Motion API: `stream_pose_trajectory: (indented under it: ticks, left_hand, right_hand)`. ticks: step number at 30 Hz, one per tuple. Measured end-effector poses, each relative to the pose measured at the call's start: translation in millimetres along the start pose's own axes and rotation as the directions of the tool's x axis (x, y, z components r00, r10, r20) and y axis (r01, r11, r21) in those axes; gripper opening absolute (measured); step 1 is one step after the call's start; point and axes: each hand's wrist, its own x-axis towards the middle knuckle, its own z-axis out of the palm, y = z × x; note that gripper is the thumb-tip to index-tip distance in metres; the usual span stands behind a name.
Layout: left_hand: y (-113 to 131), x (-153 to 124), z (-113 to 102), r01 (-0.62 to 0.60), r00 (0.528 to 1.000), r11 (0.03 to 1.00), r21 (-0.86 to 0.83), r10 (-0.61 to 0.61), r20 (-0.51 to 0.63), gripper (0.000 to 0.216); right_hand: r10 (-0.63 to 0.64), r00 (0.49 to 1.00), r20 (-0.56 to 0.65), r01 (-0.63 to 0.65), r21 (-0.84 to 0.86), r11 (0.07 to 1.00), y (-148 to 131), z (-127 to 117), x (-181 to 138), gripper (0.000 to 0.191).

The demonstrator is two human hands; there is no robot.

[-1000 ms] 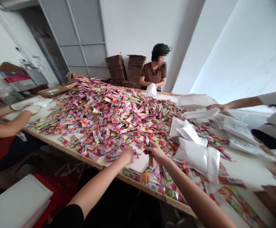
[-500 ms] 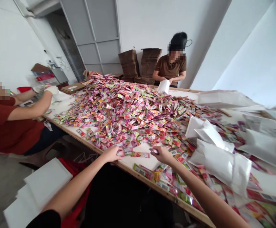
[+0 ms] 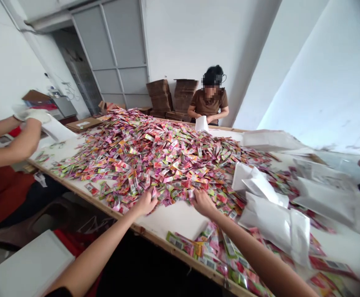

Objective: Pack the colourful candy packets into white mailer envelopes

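Observation:
A large heap of small printed packets (image 3: pixel 167 156), pink, red and green with barcodes, covers the table. At its near edge my left hand (image 3: pixel 146 203) is closed, with a pink packet (image 3: pixel 154 192) between thumb and fingers. My right hand (image 3: pixel 203 203) reaches the same edge farther right, its fingers closed on a small packet (image 3: pixel 191 194). Between and below my hands lies a bare patch of white tabletop (image 3: pixel 175 220). More loose packets (image 3: pixel 210 251) are spread along the table edge under my right forearm.
Filled white bags (image 3: pixel 272 218) lie to the right. Across the table a person in brown (image 3: pixel 210 105) holds a white bag (image 3: pixel 201 123). At left a gloved person (image 3: pixel 12 194) handles another white bag (image 3: pixel 57 128). White sheets or bags (image 3: pixel 31 264) are stacked lower left.
Both my hands have moved forward from the bare patch to the heap's edge. Packets that lay between them have gone from that spot. The left person's white bag now shows spread out.

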Motion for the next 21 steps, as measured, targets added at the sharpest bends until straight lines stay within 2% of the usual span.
stream_pose_trajectory:
  ticks: [1, 3, 5, 7, 9, 11, 15, 17, 18, 19, 21]
  left_hand:
    - [6.2, 15.6, -3.7, 0.004, 1.000, 1.000, 0.011, -0.003, -0.023, 0.028]
    - [19.6, 47.0, -4.9, -0.017, 1.000, 0.995, 0.099, 0.017, 0.005, 0.036]
    - [30.2, 71.3, 2.6, -0.005, 0.997, 0.978, 0.207, -0.010, 0.070, 0.035]
    - [34.8, 82.9, 15.8, 0.018, 0.992, 0.963, 0.268, -0.050, 0.114, 0.025]
    - [33.8, 80.9, 29.4, 0.010, 0.987, 0.957, 0.289, -0.055, 0.148, 0.022]
    - [29.4, 67.7, 38.3, -0.041, 0.980, 0.955, 0.292, -0.019, 0.198, 0.020]
    - [16.1, 27.1, 38.2, -0.196, 0.954, 0.955, 0.224, 0.133, 0.268, 0.019]
    - [8.3, 10.1, 32.8, -0.252, 0.957, 0.961, 0.117, 0.230, 0.176, 0.021]
    - [4.7, 4.8, 29.6, -0.246, 0.965, 0.968, 0.051, 0.239, 0.106, 0.017]
    - [1.8, 2.2, 26.2, -0.219, 0.975, 0.976, -0.014, 0.220, 0.043, 0.012]
    - [-0.7, 7.0, 19.1, -0.110, 0.994, 0.988, -0.105, 0.106, -0.037, 0.024]
  right_hand:
    - [0.018, 0.998, -0.052, -0.019, -0.021, 1.000, -1.5, -9.3, 18.5, 0.021]
    - [0.029, 0.998, -0.057, -0.032, -0.043, 0.999, -10.3, -18.9, 54.8, 0.026]
    - [0.035, 0.999, 0.003, -0.035, -0.052, 0.998, -21.6, -15.2, 80.9, 0.033]
    - [0.048, 0.996, 0.070, -0.043, -0.064, 0.997, -29.5, -2.0, 90.4, 0.031]
    - [0.062, 0.990, 0.129, -0.052, -0.079, 0.996, -31.7, 13.4, 83.6, 0.022]
    - [0.047, 0.985, 0.163, -0.034, -0.083, 0.996, -29.0, 25.1, 64.5, 0.015]
    - [-0.039, 0.986, 0.164, 0.047, -0.049, 0.998, -11.8, 31.5, 11.8, 0.015]
    - [-0.077, 0.993, 0.092, 0.078, -0.010, 0.997, 3.0, 29.8, -11.3, 0.021]
    - [-0.079, 0.996, 0.048, 0.078, 0.024, 0.997, 11.8, 28.1, -19.8, 0.026]
    - [-0.068, 0.998, 0.007, 0.067, 0.071, 0.995, 21.2, 25.7, -25.4, 0.030]
    - [0.020, 0.999, -0.039, -0.013, 0.159, 0.987, 40.3, 17.5, -25.4, 0.036]
